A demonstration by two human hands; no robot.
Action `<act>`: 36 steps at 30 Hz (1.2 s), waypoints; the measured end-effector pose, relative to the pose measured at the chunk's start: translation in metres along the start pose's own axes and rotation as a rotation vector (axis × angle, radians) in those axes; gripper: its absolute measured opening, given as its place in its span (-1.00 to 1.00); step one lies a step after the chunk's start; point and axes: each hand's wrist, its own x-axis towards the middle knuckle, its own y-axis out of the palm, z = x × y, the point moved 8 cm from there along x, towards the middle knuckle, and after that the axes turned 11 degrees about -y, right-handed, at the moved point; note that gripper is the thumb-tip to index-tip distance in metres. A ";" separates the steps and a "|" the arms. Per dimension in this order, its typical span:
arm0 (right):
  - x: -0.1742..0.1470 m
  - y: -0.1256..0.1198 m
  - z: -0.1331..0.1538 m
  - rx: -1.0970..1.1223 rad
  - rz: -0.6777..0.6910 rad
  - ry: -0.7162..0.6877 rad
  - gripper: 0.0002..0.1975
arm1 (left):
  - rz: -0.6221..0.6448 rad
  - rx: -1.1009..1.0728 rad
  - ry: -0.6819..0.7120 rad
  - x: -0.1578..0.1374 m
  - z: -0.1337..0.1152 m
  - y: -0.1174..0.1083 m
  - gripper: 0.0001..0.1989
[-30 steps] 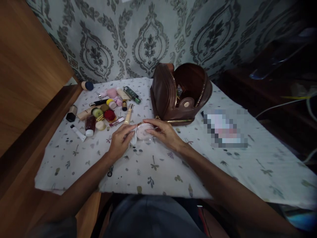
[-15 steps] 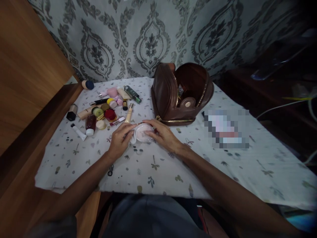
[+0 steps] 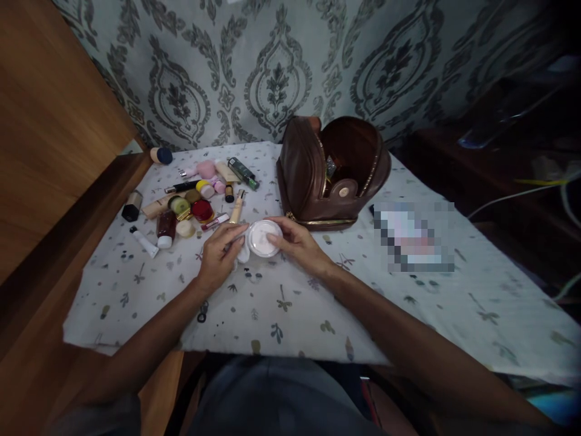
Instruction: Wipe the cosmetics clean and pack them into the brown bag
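My right hand (image 3: 299,245) grips a round, pale pink-white powder container (image 3: 264,238) with a clear rim, its thumb lying on the face. Beside it, my left hand (image 3: 221,252) is closed on a soft white piece like a cloth or wipe (image 3: 244,253), partly hidden by the fingers. Just beyond the left fingers lies a beige tube (image 3: 236,208) with a gold cap. Further left are a lip gloss tube (image 3: 215,221), a red jar (image 3: 202,211), a dark red bottle with a white cap (image 3: 166,229) and several other cosmetics.
A brown cosmetic bag (image 3: 302,175) stands unzipped at the back, with items inside. To the right lies a blurred-out phone-like object (image 3: 411,239). A patterned cloth (image 3: 299,315) covers the table. A wooden panel (image 3: 59,103) borders the left; a cable (image 3: 494,206) hangs at right.
The powder container has come slightly apart from my left fingers, and its face is tilted more toward me. My left hand has hardly moved and keeps the white piece.
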 end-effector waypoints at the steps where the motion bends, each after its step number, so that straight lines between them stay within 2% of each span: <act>1: -0.001 0.001 -0.002 0.049 -0.014 0.039 -0.52 | -0.007 0.001 0.000 0.000 -0.001 -0.001 -0.73; 5: -0.006 0.007 -0.008 0.244 -0.071 0.151 -0.52 | -0.041 0.014 0.009 0.000 -0.004 -0.003 -0.72; 10: -0.010 0.014 -0.010 0.418 -0.099 0.220 -0.46 | -0.057 0.035 0.037 -0.001 -0.009 -0.003 -0.70; 12: -0.011 0.019 -0.008 0.451 -0.070 0.246 -0.38 | -0.063 0.038 0.041 -0.001 -0.010 -0.003 -0.70; 16: -0.015 0.029 -0.004 0.429 0.020 0.299 -0.07 | -0.059 0.044 0.035 -0.001 -0.012 -0.003 -0.70; 18: -0.016 0.031 -0.004 0.411 0.051 0.309 -0.01 | -0.056 0.047 0.031 -0.001 -0.013 -0.003 -0.70; 24: -0.019 0.039 -0.001 0.372 0.156 0.312 -0.26 | -0.059 0.062 0.038 -0.002 -0.015 -0.005 -0.69; 29: -0.018 0.038 -0.002 0.328 0.134 0.298 -0.34 | -0.071 0.070 0.081 -0.004 -0.019 -0.005 -0.69; 32: -0.018 0.036 -0.004 0.322 0.102 0.299 -0.32 | -0.066 0.066 0.110 -0.005 -0.022 -0.003 -0.68; 36: -0.018 0.035 -0.005 0.379 0.086 0.309 -0.11 | -0.054 0.080 0.164 -0.009 -0.028 -0.001 -0.65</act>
